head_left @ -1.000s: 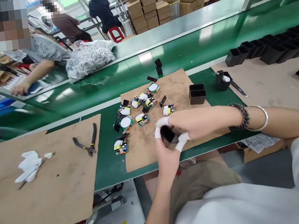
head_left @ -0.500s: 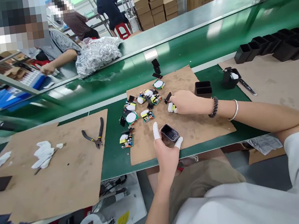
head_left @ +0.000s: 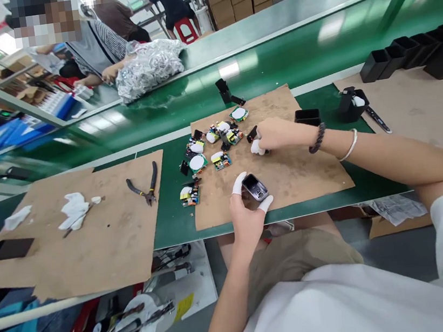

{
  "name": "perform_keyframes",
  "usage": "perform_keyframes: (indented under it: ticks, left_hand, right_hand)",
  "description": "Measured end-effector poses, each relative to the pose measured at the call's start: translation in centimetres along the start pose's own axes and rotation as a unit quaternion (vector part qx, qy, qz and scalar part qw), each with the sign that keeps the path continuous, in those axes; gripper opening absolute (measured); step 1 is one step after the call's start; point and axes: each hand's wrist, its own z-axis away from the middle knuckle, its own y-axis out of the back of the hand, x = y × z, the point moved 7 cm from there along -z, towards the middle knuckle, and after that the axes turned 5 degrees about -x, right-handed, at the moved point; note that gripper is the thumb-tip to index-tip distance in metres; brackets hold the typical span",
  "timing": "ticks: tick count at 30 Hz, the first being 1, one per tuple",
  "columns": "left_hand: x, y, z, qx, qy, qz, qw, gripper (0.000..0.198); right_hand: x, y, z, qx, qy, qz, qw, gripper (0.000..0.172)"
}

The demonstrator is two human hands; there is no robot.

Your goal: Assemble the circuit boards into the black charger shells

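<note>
1. The left hand (head_left: 246,214) pinches the small black case (head_left: 255,187) over the near cardboard sheet (head_left: 308,173); keep its opening up.
2. The right hand (head_left: 276,134) closes on a circuit board (head_left: 258,147) (mostly hidden); lift it level, clear of the other boards (head_left: 221,160).

One pair of pliers (head_left: 144,184), two cardboard sheets (head_left: 103,230) (brown).

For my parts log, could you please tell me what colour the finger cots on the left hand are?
White, seen in the head view on the left hand.
</note>
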Motion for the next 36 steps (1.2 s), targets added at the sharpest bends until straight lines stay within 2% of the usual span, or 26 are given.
perform_keyframes:
  ticks: [3, 5, 6, 9, 10, 11, 15, 20, 23, 27, 30, 33, 34, 36]
  left_hand:
    - [0.5, 0.3, 0.2, -0.003, -0.005, 0.020, 1.000, 0.079]
    - [0.8, 0.5, 0.2, 0.002, -0.011, 0.027, 1.000, 0.080]
    - [1.1, 0.7, 0.2, 0.005, -0.014, 0.029, 0.999, 0.081]
    - [2.1, 0.8, 0.3, 0.009, -0.028, 0.019, 0.999, 0.081]
    - [2.5, 0.8, 0.4, 0.009, -0.034, 0.012, 0.999, 0.080]
    - [3.0, 0.8, 0.4, 0.007, -0.040, 0.006, 0.999, 0.078]
    - [4.6, 0.4, 0.9, 0.002, -0.061, -0.012, 0.998, 0.076]
    - [5.6, 0.1, 1.3, 0.012, -0.142, -0.104, 0.984, 0.074]
    - [4.7, -0.1, 0.6, 0.041, -0.185, -0.175, 0.966, 0.083]
    - [2.2, -0.1, -1.2, 0.081, -0.158, -0.268, 0.947, 0.091]
    - [1.3, 0.0, -1.7, 0.109, -0.142, -0.311, 0.933, 0.094]
    - [1.3, 0.1, -1.4, 0.126, -0.142, -0.331, 0.924, 0.098]
    - [1.4, 0.1, -1.1, 0.125, -0.147, -0.332, 0.923, 0.095]
    - [1.7, -0.1, -0.4, 0.109, -0.162, -0.325, 0.925, 0.075]
  right_hand:
    - [1.3, 0.0, 0.5, -0.029, 0.044, -0.093, 0.994, 0.031]
    - [1.7, -0.5, 1.9, -0.032, 0.088, -0.221, 0.971, 0.039]
    - [1.8, -0.9, 2.8, -0.034, 0.109, -0.311, 0.944, 0.040]
    - [1.5, -2.8, 5.8, -0.049, 0.151, -0.562, 0.812, 0.029]
    - [1.2, -3.3, 6.7, -0.045, 0.157, -0.599, 0.784, 0.027]
    - [1.0, -3.7, 7.6, -0.027, 0.160, -0.621, 0.767, 0.029]
    - [0.1, -3.9, 9.9, 0.080, 0.178, -0.644, 0.740, 0.048]
    - [-0.8, -4.1, 10.5, 0.095, 0.216, -0.651, 0.722, 0.046]
    - [0.0, -4.5, 10.7, 0.114, 0.187, -0.682, 0.698, 0.051]
    - [1.5, -5.0, 11.3, 0.145, 0.128, -0.714, 0.673, 0.045]
    - [2.0, -5.5, 11.9, 0.151, 0.120, -0.715, 0.672, 0.042]
    - [2.4, -6.4, 12.2, 0.144, 0.105, -0.716, 0.675, 0.043]
    - [2.5, -6.7, 12.3, 0.146, 0.098, -0.720, 0.671, 0.044]
    - [2.7, -7.3, 12.5, 0.151, 0.085, -0.732, 0.658, 0.045]
